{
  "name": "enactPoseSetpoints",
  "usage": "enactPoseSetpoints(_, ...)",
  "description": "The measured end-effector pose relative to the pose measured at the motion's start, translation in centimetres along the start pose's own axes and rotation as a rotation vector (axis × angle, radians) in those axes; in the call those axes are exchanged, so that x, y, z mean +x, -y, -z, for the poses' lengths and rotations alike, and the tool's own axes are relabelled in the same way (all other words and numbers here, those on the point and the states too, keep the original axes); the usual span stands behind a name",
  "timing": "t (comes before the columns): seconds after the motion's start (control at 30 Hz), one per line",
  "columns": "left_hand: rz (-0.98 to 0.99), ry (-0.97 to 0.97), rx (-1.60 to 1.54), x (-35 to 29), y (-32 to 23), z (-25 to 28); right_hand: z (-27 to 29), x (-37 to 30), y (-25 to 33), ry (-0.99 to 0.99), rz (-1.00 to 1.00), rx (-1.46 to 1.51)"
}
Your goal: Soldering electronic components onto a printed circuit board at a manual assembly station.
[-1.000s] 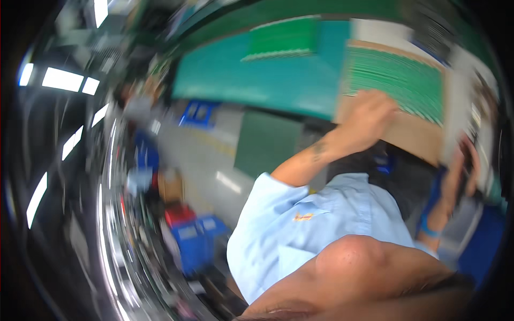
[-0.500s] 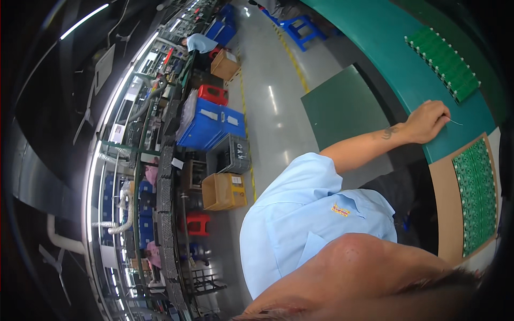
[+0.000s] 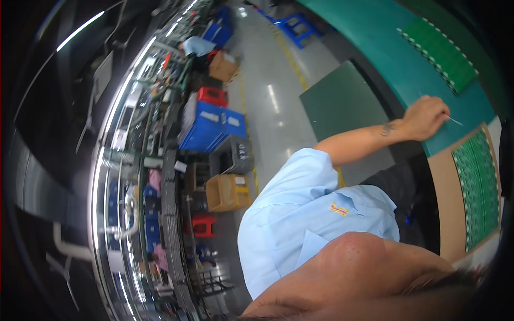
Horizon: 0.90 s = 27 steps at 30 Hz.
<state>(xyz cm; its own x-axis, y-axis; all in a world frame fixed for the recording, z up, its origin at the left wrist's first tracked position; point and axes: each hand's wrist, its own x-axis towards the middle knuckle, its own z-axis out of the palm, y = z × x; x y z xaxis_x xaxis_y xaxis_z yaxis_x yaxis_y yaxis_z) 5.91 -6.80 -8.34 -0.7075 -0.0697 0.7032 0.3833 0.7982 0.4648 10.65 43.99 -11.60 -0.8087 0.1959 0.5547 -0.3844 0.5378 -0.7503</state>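
Observation:
My left hand [image 3: 425, 117] is held over the green bench mat [image 3: 369, 32] at the right, its fingers closed in a pinch. From the fingertips sticks out a thin white wire-like piece [image 3: 455, 121], too fine to name surely. Beyond the hand lies a green circuit board panel [image 3: 441, 56] with small pale parts along its edges. On the nearer side, a second panel of green circuit boards [image 3: 475, 190] rests on brown cardboard [image 3: 445, 200]. My right hand does not show.
A dark green board [image 3: 348, 101] stands beside the bench, above the grey floor. Across the aisle are blue bins [image 3: 211, 125], a black crate [image 3: 235, 155], a cardboard box [image 3: 220, 192], red stools [image 3: 203, 226] and a long work line. A person in light blue [image 3: 197, 46] is at the line.
The whole view has shifted slightly. My left hand has turned a little, and the thin white piece now points more steeply down toward the cardboard. The board panels keep their places on the bench.

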Motion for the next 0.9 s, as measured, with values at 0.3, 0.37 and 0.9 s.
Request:
enactPoseSetpoints(0.3, 0.28, 0.199, -0.245, 0.8, -0.4, 2.9, -3.3, 0.2, 5.3, -0.017, -0.155, -0.013)
enactPoseSetpoints(0.37, 0.21, 0.208, -0.3, 2.1, -1.3, 2.6, -2.7, 0.3, 5.6, -0.04, -0.16, -0.033)
enactPoseSetpoints(0.9, -0.488, 0.623, -0.425, 6.4, -15.3, -5.0, -2.3, -3.6, 11.7, -0.287, -0.244, 0.239)
